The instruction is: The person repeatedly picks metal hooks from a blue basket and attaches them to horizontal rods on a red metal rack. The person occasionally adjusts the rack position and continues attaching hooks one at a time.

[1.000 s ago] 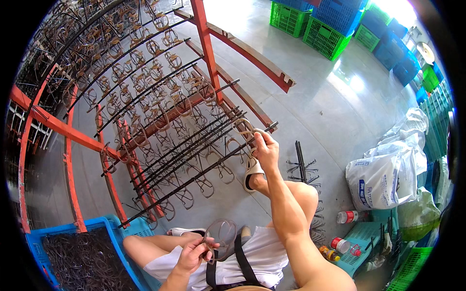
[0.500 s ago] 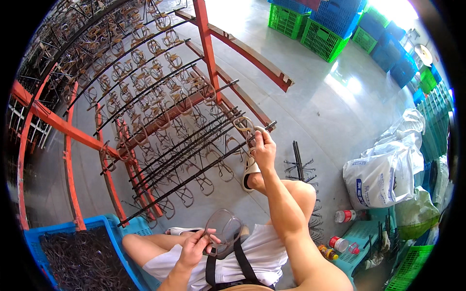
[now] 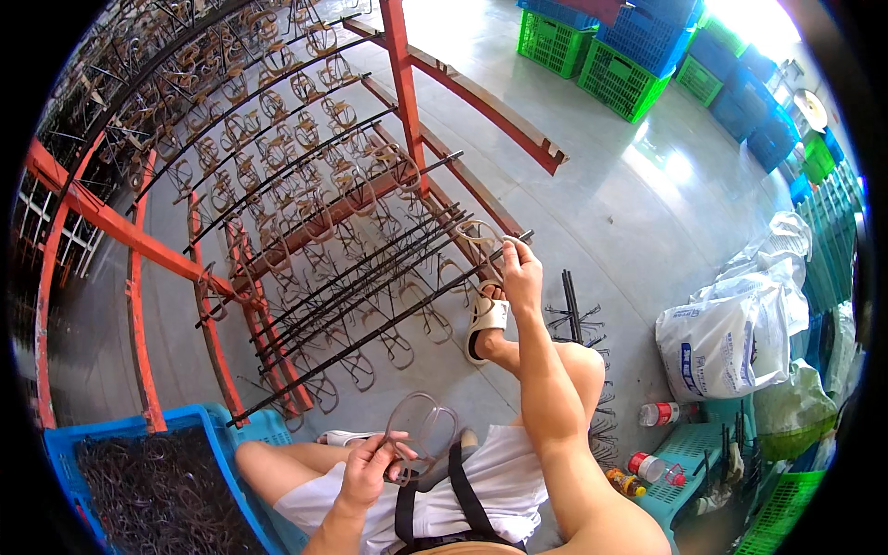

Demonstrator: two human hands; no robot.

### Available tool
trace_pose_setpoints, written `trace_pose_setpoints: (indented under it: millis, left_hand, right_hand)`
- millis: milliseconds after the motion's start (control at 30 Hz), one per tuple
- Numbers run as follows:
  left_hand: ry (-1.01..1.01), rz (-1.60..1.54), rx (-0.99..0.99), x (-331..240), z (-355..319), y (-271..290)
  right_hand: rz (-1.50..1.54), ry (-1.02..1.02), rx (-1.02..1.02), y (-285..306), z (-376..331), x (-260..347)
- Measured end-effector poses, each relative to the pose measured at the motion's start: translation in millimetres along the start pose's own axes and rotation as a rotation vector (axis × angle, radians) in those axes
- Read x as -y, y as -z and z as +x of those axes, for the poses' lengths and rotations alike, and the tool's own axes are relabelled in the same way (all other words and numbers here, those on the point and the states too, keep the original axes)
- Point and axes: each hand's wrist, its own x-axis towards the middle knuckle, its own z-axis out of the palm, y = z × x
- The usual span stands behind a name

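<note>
My left hand (image 3: 372, 470) is closed on a thin grey-brown looped frame (image 3: 453, 430), holding it up above my lap. It has one wide loop with a narrower part near my fingers. My right hand (image 3: 523, 277) reaches forward to the right end of a long black rod (image 3: 398, 319). Its fingers are pinched at the edge of another looped frame (image 3: 474, 224) at that rod end; how the frame meets the rod is too small to tell. Several similar frames hang along this rod and the ones behind it.
A red metal rack (image 3: 400, 92) stands ahead, full of rods with hanging frames. A blue crate (image 3: 208, 421) of dark thin pieces is at lower left. Black hooked rods (image 3: 571, 305) lie right of my leg. White sacks (image 3: 721, 342), bottles (image 3: 657, 413) and a teal crate (image 3: 680, 499) are at right.
The view has shifted slightly. My left hand has raised and tilted its looped frame a little. My right hand stays at the rod end, its fingers slightly shifted.
</note>
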Motion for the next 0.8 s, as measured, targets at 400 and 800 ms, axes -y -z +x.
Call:
trace_pose_setpoints:
  millis: [400,800]
  left_hand:
    - [-0.031,-0.006,0.021,-5.7,5.5,-5.0]
    - [-0.009,-0.003,0.000,-8.7,1.9,-11.0]
  right_hand:
    - [-0.142,0.356,-0.141,-19.2,-7.0,-17.7]
    - [0.063,0.175,0.017,-6.5,-1.7,-11.3]
